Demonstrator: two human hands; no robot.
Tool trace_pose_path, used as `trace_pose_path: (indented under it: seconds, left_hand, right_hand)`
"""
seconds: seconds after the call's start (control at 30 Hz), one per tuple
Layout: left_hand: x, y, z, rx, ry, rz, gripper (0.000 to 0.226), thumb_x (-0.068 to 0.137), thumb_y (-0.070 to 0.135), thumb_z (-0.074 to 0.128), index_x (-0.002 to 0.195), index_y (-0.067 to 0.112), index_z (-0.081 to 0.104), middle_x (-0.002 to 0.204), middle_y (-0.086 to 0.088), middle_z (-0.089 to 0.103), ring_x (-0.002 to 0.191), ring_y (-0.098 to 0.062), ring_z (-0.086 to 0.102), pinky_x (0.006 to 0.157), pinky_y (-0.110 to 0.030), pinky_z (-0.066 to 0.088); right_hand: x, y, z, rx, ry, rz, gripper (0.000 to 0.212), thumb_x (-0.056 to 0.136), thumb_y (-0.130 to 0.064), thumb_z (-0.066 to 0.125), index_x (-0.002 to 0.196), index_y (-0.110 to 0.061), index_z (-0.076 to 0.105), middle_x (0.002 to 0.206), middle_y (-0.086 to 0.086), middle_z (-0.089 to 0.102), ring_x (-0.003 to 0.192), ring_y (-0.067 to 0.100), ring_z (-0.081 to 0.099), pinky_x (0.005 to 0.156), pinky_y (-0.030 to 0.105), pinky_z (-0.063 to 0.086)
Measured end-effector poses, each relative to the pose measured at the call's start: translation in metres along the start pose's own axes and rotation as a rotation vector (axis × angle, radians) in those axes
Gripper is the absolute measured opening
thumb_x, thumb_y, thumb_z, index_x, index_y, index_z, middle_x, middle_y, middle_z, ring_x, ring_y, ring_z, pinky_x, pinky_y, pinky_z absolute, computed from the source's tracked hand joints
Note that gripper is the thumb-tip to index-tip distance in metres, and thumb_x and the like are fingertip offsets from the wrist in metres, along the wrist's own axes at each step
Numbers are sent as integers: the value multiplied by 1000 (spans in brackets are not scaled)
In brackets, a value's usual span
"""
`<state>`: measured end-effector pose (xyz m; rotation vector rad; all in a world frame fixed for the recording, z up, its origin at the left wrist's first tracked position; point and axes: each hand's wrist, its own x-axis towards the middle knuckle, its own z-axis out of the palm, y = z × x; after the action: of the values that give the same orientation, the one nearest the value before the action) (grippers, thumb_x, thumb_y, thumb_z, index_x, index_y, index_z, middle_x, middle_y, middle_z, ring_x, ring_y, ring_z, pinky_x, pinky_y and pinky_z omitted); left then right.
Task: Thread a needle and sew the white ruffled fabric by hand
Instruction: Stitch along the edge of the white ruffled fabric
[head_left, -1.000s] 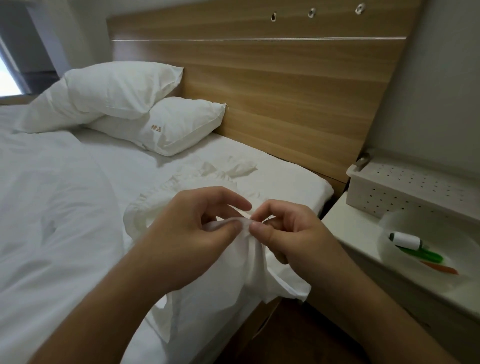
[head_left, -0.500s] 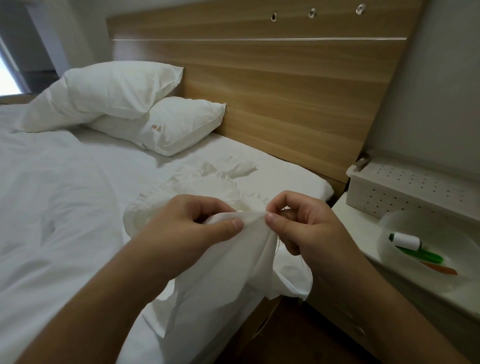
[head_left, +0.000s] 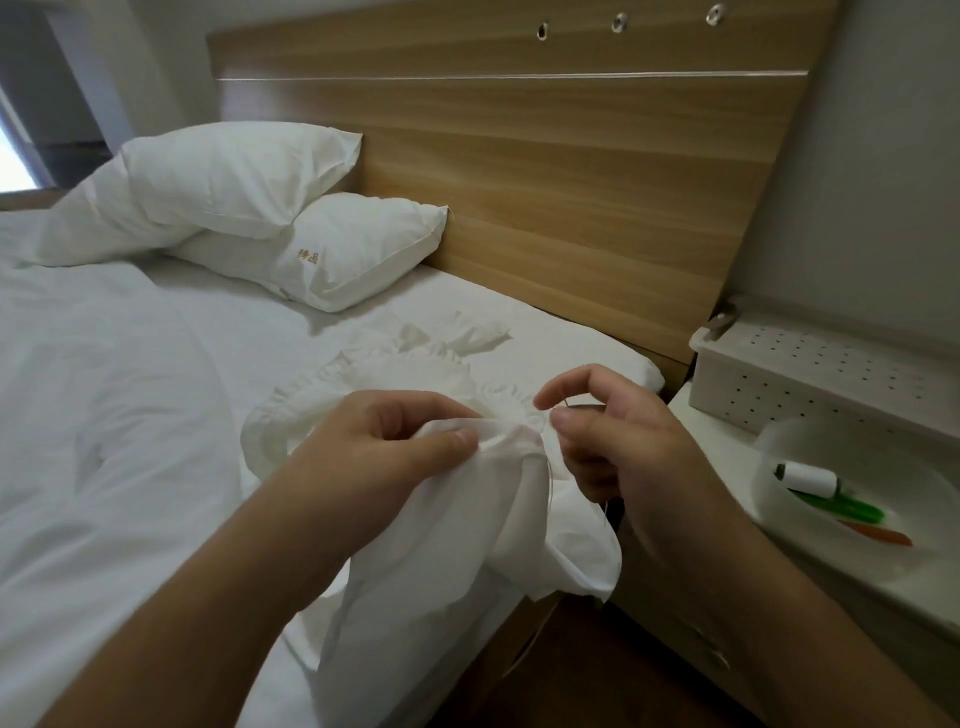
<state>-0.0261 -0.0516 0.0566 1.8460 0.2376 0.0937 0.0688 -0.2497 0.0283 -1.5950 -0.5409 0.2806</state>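
My right hand (head_left: 613, 441) has drawn away from the fabric (head_left: 467, 525) since half a second ago, when its thumb and forefinger were pressed against the fold beside my left thumb; now a gap shows between it and the cloth, the forefinger is lifted and curved, and the thumb and a finger seem to pinch a thin needle (head_left: 569, 402), though it is too fine to be sure. A thread (head_left: 549, 480) runs down from the fold. My left hand (head_left: 374, 447) has stayed put, thumb and curled fingers gripping the gathered edge of the fabric, which hangs off the bed's right edge while its ruffled part lies on the sheet (head_left: 130, 415) behind my hands. Two pillows (head_left: 249, 176) lean against the wooden headboard (head_left: 571, 171) at the bed's far side; the nearer one bears small gold characters I cannot read. On the nightstand (head_left: 727, 431) to the right stand a perforated white box (head_left: 831, 374) and a bowl (head_left: 810, 441) holding a white spool (head_left: 808, 475).
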Motion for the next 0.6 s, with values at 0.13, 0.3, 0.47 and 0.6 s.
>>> trace_pose_path:
  seconds: [0.13,0.3,0.47,0.6]
  left_hand:
    - [0,1,0,9,23,30,18,96,22,73,92,35,85,96,7,82,98,-16,77,93,-44,63]
    - [-2,3,0,-12,14,50,21,98,17,71,93,31,86,96,3,82,95,-15,78,87,-37,62]
    - [-2,4,-1,-60,-2,39,23,98,11,68,95,24,87,95,-5,83,92,-22,80,85,-38,64]
    - [-3,3,-2,-65,-10,41,22,98,11,68,96,23,87,96,-7,83,93,-23,81,87,-41,65]
  right_hand:
    - [-4,-10,0,31,22,-36,14,104,-3,50,98,-5,62,60,0,46,52,13,36,46,25,31]
    - [-11,-13,7,-22,7,-153,17,97,-1,62,83,-4,70,55,0,52,52,9,42,50,20,36]
    - [-12,-9,13,-147,-6,-167,18,94,-8,68,78,-13,74,57,8,56,51,11,42,50,25,35]
    - [-12,-9,14,-199,7,-181,16,93,-9,69,78,-12,73,61,18,58,50,9,42,48,24,36]
